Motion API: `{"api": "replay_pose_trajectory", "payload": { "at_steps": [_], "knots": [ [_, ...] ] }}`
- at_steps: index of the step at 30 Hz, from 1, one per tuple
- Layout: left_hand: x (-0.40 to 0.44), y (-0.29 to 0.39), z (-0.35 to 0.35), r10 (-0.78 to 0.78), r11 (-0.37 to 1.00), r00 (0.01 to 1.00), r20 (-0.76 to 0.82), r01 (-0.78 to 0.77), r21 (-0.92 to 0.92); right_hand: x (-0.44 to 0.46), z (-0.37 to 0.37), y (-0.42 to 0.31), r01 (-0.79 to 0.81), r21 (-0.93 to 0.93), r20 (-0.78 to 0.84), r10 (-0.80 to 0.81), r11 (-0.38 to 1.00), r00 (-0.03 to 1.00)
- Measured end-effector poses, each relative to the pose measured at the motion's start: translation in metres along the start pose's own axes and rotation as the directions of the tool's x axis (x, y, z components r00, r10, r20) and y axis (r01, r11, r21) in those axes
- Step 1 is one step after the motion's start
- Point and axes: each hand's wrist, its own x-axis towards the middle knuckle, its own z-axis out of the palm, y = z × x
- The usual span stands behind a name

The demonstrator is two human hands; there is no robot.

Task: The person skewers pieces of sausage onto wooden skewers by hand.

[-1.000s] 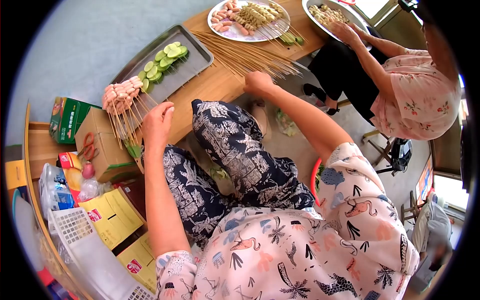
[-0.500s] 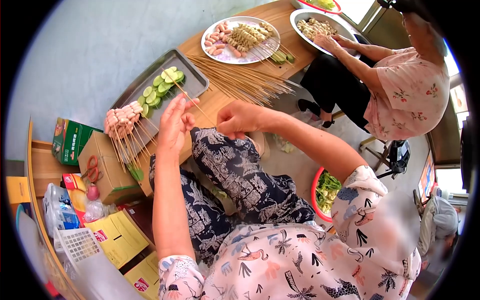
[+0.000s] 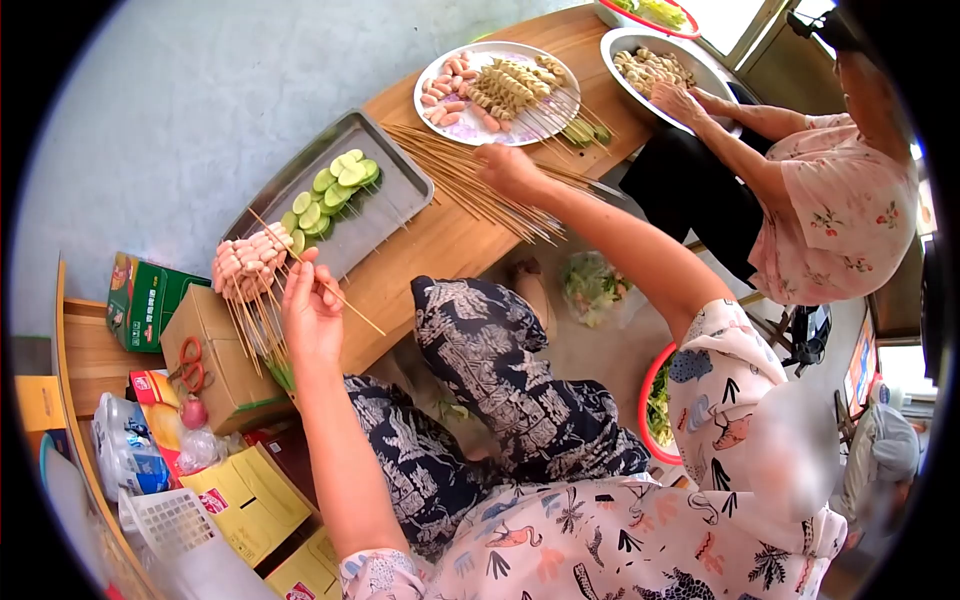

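Note:
My left hand (image 3: 312, 305) pinches a thin bamboo skewer (image 3: 360, 315), which slants across the fingers with its upper end over the sausage skewers (image 3: 248, 262). These lie at the near-left end of a grey metal tray (image 3: 395, 185), beside skewered green slices (image 3: 335, 190). My right hand (image 3: 510, 172) is over the pile of bare bamboo skewers (image 3: 450, 180), just below a white oval plate (image 3: 450, 62). Its fingers curl downward, and their tips are hidden. On the plate are loose small sausages (image 3: 440, 100) and skewered pale, folded pieces (image 3: 508, 88).
A co-worker (image 3: 820, 200) sits at the right, hands in a metal bowl (image 3: 620, 45) of pale pieces. The wooden table (image 3: 400, 295) runs diagonally. Boxes (image 3: 205, 345) and red-handled scissors (image 3: 190, 365) stand at the left. A red-rimmed basin (image 3: 645, 420) of greens is below my right arm.
My right hand has let go of the skewer's lower end and moved up and right to the skewer pile. My left hand has moved down and left, keeping the skewer.

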Motion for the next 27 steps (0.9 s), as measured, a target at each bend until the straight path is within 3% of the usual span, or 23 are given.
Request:
{"api": "replay_pose_trajectory", "payload": {
  "at_steps": [1, 3, 6, 9, 10, 13, 15, 20, 27],
  "knots": [
    [-0.002, 0.001, 0.002, 0.002, 1.0, 1.0, -0.003, -0.002, 0.0, 0.014, 0.004, 0.02, 0.005, -0.114, -0.005, -0.006, 0.994, 1.0],
    [-0.004, 0.003, 0.006, -0.035, 0.999, 0.999, -0.021, 0.036, 0.04, 0.029, -0.001, 0.023, -0.092, -0.105, -0.13, 0.078, 0.99, 0.989],
    [-0.005, 0.004, 0.012, -0.028, 0.995, 0.999, -0.032, 0.031, 0.093, 0.049, -0.01, 0.021, -0.158, -0.191, -0.05, 0.151, 0.969, 0.987],
    [-0.006, 0.001, 0.023, -0.009, 0.985, 0.999, -0.044, 0.017, 0.172, 0.078, 0.008, 0.043, -0.13, -0.267, -0.07, 0.115, 0.955, 0.991],
    [-0.004, -0.002, 0.028, -0.026, 0.979, 1.0, -0.003, 0.026, 0.201, 0.086, 0.011, 0.042, -0.192, -0.318, -0.011, 0.199, 0.928, 0.98],
    [-0.01, 0.002, 0.028, -0.034, 0.963, 0.999, 0.008, 0.03, 0.267, 0.1, 0.03, 0.05, -0.153, -0.401, -0.139, 0.105, 0.903, 0.985],
    [-0.01, 0.002, 0.028, -0.043, 0.962, 0.998, 0.042, 0.03, 0.273, 0.102, 0.029, 0.042, -0.202, -0.491, -0.114, 0.167, 0.847, 0.979],
    [-0.013, 0.003, 0.024, -0.064, 0.945, 0.997, 0.052, 0.044, 0.323, 0.114, 0.028, 0.033, -0.272, -0.531, -0.071, 0.277, 0.803, 0.958],
    [-0.019, 0.006, 0.013, -0.083, 0.946, 0.993, 0.086, 0.051, 0.32, 0.114, 0.029, 0.026, -0.241, -0.468, -0.084, 0.229, 0.85, 0.97]
  ]
}}
